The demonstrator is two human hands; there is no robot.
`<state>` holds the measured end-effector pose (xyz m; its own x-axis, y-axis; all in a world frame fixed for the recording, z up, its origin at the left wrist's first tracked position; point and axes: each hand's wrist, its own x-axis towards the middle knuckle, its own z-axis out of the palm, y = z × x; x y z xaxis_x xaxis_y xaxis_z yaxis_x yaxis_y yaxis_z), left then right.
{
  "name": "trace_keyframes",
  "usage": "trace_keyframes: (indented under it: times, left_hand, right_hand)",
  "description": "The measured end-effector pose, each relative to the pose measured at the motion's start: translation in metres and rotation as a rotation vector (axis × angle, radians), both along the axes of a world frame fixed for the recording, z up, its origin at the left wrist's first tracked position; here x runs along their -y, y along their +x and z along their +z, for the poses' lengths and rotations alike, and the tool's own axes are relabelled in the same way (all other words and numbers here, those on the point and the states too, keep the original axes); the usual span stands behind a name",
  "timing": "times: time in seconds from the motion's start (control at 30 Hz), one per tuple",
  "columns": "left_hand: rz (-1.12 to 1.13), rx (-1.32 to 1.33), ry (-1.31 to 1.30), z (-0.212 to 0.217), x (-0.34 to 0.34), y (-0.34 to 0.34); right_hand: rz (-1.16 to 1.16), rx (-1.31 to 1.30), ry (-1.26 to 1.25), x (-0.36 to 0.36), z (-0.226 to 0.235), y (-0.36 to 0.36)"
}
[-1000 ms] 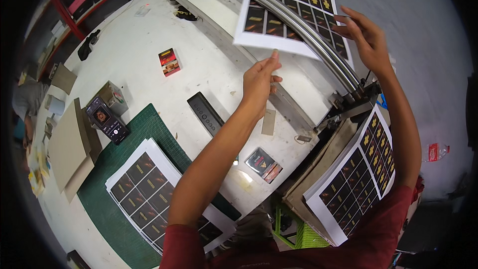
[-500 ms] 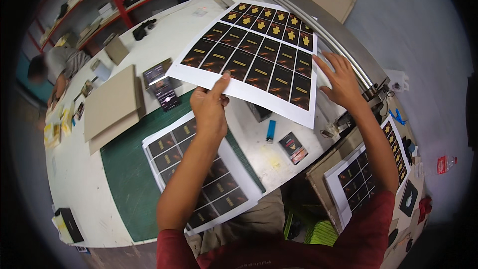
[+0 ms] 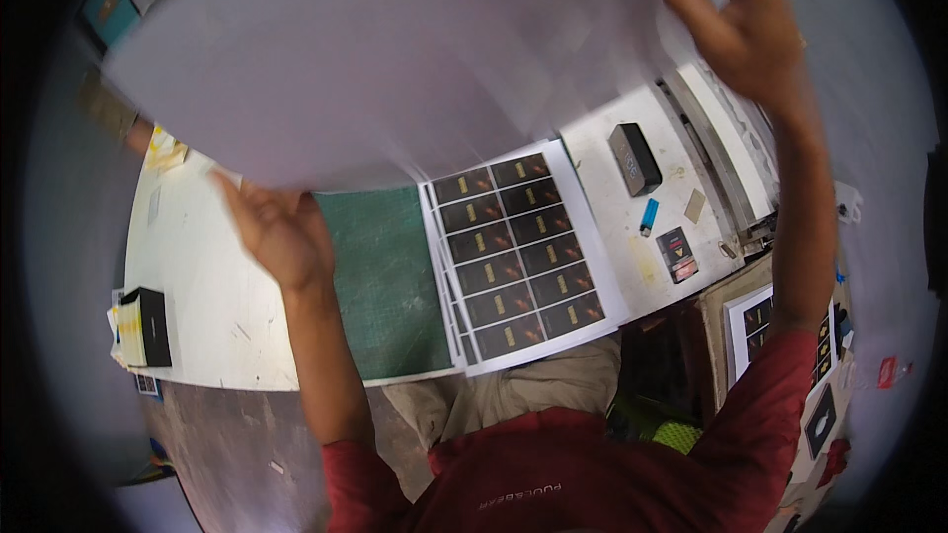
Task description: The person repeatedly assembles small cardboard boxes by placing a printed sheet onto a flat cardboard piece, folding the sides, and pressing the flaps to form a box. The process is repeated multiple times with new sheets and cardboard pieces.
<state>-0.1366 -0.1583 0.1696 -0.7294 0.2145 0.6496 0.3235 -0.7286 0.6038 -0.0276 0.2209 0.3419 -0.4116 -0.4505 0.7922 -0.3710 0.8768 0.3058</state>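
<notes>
Sheet (image 3: 395,49), large, white, blurred, gripped by fingers of left hand (image 3: 281,232) and right hand (image 3: 746,35); black-label sheet (image 3: 518,252) beside green mat (image 3: 380,276).

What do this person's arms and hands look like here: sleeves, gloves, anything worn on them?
Both hands, the left hand and the right hand, are bare, with no gloves. No rings or watch can be made out, though the picture is blurred. The forearms are uncovered. Short dark red sleeves of a shirt end near the elbows.

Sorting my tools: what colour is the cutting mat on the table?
Green, with a faint grid: the cutting mat, head view.
</notes>
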Motion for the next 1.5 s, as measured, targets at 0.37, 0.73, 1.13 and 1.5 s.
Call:
trace_keyframes:
  times: [0.37, 0.73, 1.13, 1.5]
  left_hand:
    - [0.42, 0.591, -0.761, -0.069, 0.104, 0.098]
    - [0.282, 0.776, -0.887, -0.146, 0.138, 0.068]
    - [0.25, 0.78, -0.89, -0.162, 0.136, 0.053]
    - [0.231, 0.778, -0.919, -0.163, 0.131, 0.052]
  right_hand:
    - [0.086, 1.124, -0.134, 0.133, -0.151, -0.149]
    - [-0.065, 0.732, -0.121, 0.173, -0.245, -0.199]
    - [-0.121, 0.832, 0.094, 0.168, -0.246, -0.259]
    - [-0.271, 0.205, -0.136, 0.15, -0.223, -0.172]
